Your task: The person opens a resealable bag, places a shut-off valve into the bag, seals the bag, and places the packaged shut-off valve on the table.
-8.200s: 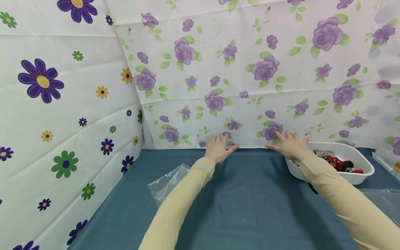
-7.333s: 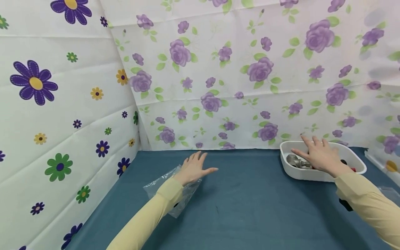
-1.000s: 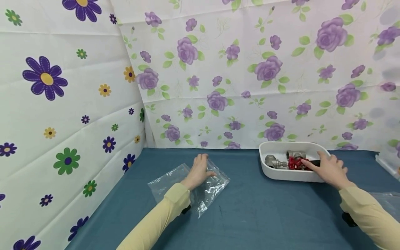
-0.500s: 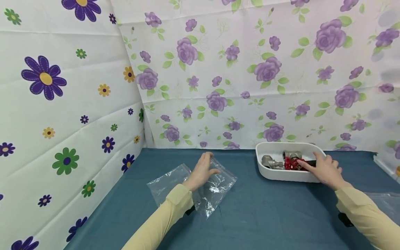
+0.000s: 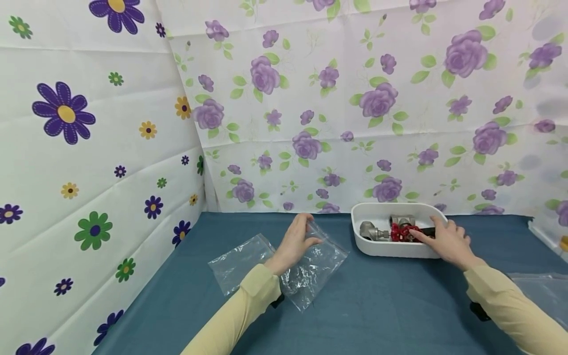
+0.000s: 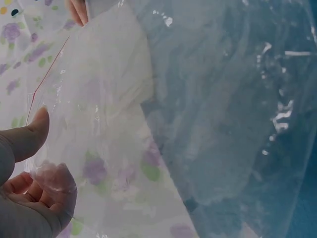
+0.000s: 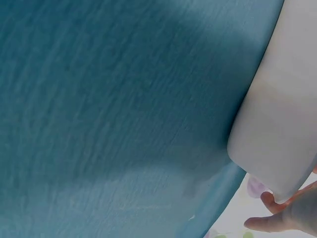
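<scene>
My left hand holds a clear zip bag by its upper edge. In the left wrist view the thumb and curled fingers lie at the edge of this bag, near its red zip line. A second clear bag lies flat on the cloth to the left, partly behind the hand. My right hand grips the right end of a white tub, thumb over the rim and fingers outside. Inside sit a grey metal valve, a red-handled valve and a metal pipe fitting.
Dark blue cloth covers the table. Another clear bag lies at the right edge, beside my right sleeve. A flowered sheet hangs along the back, and a second one borders the left side.
The tub has slid left with my right hand on it. A bag that earlier was not apart is now in my left hand, drifting right; the other bag stays flat.
</scene>
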The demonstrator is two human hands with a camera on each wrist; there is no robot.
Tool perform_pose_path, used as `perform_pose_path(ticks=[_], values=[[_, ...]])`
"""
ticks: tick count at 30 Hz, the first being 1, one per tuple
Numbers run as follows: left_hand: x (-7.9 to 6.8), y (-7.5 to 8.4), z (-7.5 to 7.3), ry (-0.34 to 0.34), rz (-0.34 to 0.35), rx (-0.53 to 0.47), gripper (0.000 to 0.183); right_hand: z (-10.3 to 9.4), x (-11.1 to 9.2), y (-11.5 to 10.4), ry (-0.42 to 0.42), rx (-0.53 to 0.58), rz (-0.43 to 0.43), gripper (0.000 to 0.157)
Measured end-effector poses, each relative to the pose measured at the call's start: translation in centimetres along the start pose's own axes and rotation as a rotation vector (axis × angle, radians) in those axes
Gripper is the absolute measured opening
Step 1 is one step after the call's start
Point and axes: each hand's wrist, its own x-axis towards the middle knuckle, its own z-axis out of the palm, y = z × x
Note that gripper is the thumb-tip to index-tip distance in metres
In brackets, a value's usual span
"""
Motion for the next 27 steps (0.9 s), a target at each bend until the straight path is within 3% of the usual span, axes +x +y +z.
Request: perform_pose_path(ticks=[7, 27], values=[[0.2, 1.1, -0.2, 0.023, 0.063, -0.002, 0.047, 0.3, 0.1, -0.7, -0.014, 0.004, -0.003, 0.094], [0.5, 2.7, 1.0, 0.067, 0.105, -0.04, 0.046, 1.6, 0.7, -3.4, -0.042, -0.02, -0.004, 0.097]])
